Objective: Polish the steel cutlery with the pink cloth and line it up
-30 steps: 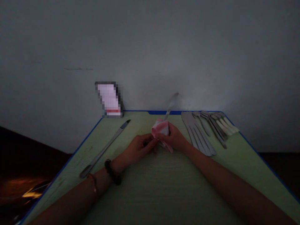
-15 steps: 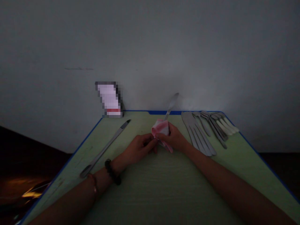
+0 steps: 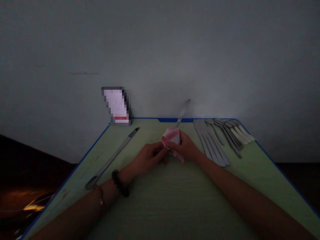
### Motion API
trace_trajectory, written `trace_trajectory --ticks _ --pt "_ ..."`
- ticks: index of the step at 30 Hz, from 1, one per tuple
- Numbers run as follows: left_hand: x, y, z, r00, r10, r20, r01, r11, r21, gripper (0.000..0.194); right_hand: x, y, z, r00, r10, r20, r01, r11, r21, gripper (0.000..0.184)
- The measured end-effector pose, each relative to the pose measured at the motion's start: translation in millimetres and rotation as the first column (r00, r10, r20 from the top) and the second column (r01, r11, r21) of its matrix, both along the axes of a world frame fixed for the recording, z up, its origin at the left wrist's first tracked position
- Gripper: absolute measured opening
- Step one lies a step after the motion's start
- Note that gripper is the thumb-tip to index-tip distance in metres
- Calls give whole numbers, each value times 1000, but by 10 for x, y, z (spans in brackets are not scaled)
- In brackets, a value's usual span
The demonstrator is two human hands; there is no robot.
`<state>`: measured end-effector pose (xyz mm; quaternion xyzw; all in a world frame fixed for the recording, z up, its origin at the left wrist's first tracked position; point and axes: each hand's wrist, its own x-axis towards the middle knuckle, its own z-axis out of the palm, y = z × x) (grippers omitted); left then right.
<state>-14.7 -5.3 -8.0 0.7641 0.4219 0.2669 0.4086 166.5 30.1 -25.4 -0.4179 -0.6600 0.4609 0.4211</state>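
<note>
My right hand [image 3: 187, 145] is closed around a pink and white cloth [image 3: 172, 136], which is bunched about the lower part of a table knife [image 3: 184, 110]. The knife's blade sticks up out of the cloth, slanting away toward the wall. Just left of the cloth, my left hand [image 3: 153, 156] is closed, its thumb and fingers pinched together at the knife's lower end. The handle is mostly hidden by the cloth and fingers. A long metal piece of cutlery [image 3: 113, 156], broad at its near end, lies on the table beyond my left forearm.
Several table knives [image 3: 212, 146] lie side by side on the right of the green, blue-edged table [image 3: 160, 206]. Beside them are forks and spoons [image 3: 228, 135], some with pale handles. A pixelated phone-like screen [image 3: 116, 103] leans on the wall [image 3: 160, 50] at the back left.
Both hands, the cloth and the knife stay almost where they were. The cloth's folds look slightly shifted under the right fingers.
</note>
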Motion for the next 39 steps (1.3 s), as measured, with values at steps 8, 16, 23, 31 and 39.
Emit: trace_trajectory --ticks 8,16,23,31,39 --pt "-4 0 -16 1000 -4 25 5 1000 -14 29 0 1 -17 1000 11 -14 -11 1000 -27 49" --pt "13 -8 21 1000 2 15 -2 1000 -26 31 7 17 -29 1000 25 -17 -26 999 -24 57" --pt "5 -3 8 1000 9 25 -9 1000 -16 34 8 5 -4 999 34 -28 -34 999 -20 55" --pt "-10 6 4 993 59 -105 -54 997 49 42 10 17 -9 1000 29 9 -29 999 -15 47" --pt "-16 3 15 997 34 -76 -32 999 34 36 1 7 13 997 40 -67 -43 998 -48 46"
